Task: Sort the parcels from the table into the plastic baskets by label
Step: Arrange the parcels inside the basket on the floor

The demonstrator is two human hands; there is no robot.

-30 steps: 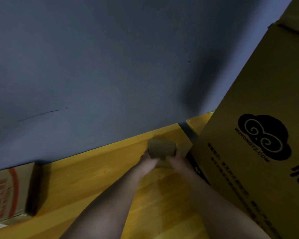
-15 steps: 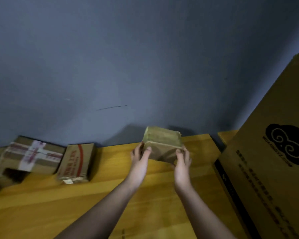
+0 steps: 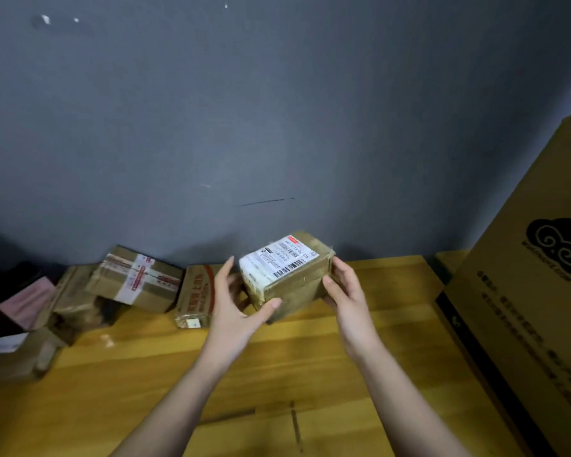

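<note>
Both hands' grip on parcel [image 3: 289,275], now tilted, label [image 3: 279,260] newly showing

Tilted taped parcel [image 3: 287,275], label upward

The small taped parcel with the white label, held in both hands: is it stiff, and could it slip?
The small taped parcel probably stays stiff: its edges look square between the left hand and right hand. The glossy tape may be somewhat slippery. It seems light, since only the fingers support it above the table.

bare forearms, hands [image 3: 234,311] ungloved, no sleeves
</note>
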